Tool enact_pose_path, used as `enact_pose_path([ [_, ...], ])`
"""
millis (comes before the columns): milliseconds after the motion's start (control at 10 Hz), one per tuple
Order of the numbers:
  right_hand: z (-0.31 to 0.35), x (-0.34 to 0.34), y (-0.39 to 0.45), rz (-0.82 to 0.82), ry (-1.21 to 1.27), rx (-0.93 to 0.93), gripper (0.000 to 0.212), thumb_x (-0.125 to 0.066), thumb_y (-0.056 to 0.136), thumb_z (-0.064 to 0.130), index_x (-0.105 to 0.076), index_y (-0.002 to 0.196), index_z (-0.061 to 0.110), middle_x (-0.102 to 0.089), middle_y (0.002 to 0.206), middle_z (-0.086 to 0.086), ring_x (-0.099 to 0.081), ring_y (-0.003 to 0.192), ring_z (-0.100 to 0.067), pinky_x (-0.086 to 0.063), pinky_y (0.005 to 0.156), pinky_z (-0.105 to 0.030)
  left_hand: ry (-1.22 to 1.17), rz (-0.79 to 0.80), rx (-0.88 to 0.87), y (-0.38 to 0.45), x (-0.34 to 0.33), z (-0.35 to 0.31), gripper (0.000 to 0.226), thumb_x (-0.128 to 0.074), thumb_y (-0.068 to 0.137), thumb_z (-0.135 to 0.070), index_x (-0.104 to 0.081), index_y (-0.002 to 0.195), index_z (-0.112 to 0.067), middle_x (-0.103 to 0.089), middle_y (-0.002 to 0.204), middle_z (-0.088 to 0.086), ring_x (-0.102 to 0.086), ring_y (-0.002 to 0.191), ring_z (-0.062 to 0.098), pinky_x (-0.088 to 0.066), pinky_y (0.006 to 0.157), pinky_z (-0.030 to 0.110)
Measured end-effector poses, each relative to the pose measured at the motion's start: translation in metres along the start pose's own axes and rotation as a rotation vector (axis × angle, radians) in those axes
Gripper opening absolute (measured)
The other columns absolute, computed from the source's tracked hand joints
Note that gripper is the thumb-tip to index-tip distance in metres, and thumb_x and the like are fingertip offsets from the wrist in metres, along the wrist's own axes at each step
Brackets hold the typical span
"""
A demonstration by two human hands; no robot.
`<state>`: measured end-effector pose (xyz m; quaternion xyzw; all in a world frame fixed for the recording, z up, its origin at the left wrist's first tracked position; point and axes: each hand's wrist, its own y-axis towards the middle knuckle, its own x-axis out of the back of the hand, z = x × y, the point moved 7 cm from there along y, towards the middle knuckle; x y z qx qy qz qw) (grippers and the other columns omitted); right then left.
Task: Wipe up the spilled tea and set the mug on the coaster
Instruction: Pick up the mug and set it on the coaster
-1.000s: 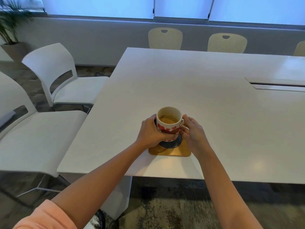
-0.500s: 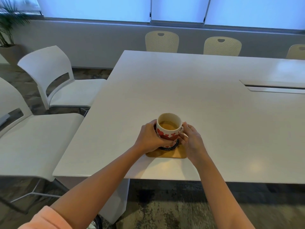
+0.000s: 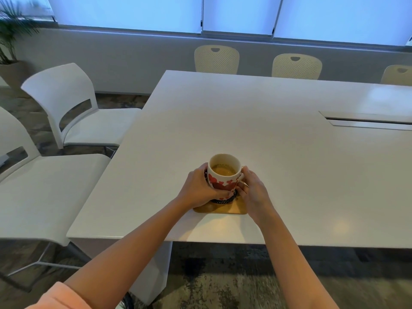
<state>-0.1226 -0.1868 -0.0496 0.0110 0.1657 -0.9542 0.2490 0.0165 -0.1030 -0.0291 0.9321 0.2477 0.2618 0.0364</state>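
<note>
A white mug [image 3: 224, 175] with red hearts holds brown tea. It rests on a dark woven round coaster [image 3: 225, 200], which lies on a square wooden board [image 3: 229, 208] near the front edge of the white table [image 3: 278, 141]. My left hand [image 3: 198, 188] wraps the mug's left side. My right hand [image 3: 252, 190] holds the right side at the handle. No spilled tea or cloth shows on the table.
Two white chairs [image 3: 73, 112] stand to the left of the table and several beige chairs [image 3: 216, 59] at its far side. A cable slot [image 3: 365, 121] is set into the tabletop at the right. A potted plant [image 3: 11, 41] stands at the far left.
The mug has come down from above the coaster to rest on it, both hands still around it. The view has tilted slightly.
</note>
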Motion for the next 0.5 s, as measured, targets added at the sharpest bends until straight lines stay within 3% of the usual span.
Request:
enact_pose_path([
  [100,-0.0019,0.002,0.0026,-0.006,-0.019,0.025,0.025,-0.039,0.104,0.05,-0.057,0.112,0.035,-0.065,0.111,0.012,-0.063,0.102,-0.011,-0.052,0.071,-0.02,0.006,-0.001,0.012,-0.0028,-0.0003,0.001,0.082,-0.09,0.06,-0.05,-0.051,0.13,-0.031,-0.062,0.109,-0.023,-0.06,0.098,-0.009,-0.046,0.073,0.001],
  [300,0.0003,0.004,0.0021,-0.027,-0.071,0.112,0.025,-0.04,0.103,0.052,-0.06,0.107,0.037,-0.068,0.108,0.01,-0.065,0.103,-0.011,-0.053,0.069,-0.017,-0.015,0.044,0.024,-0.0038,0.0007,0.0019,0.081,-0.088,0.064,-0.048,-0.049,0.133,-0.032,-0.061,0.114,-0.023,-0.059,0.101,-0.006,-0.048,0.075,0.005],
  [400,-0.0016,0.0047,0.006,-0.014,-0.151,0.149,0.043,-0.036,0.103,0.054,-0.058,0.123,0.024,-0.068,0.115,0.001,-0.065,0.108,-0.017,-0.058,0.087,-0.033,-0.041,0.094,0.014,-0.0023,0.0032,0.005,0.082,-0.088,0.065,-0.045,-0.049,0.135,-0.028,-0.064,0.12,-0.014,-0.063,0.107,0.004,-0.054,0.081,0.016],
  [500,0.0073,0.0095,0.0045,-0.064,-0.285,0.225,0.049,-0.031,0.102,0.056,-0.056,0.124,0.02,-0.067,0.109,0.004,-0.065,0.109,-0.02,-0.056,0.093,-0.036,-0.131,0.22,0.046,-0.0009,0.0063,0.0069,0.071,-0.082,0.072,-0.031,-0.049,0.135,-0.032,-0.064,0.122,-0.014,-0.062,0.114,0.007,-0.055,0.081,0.017],
])
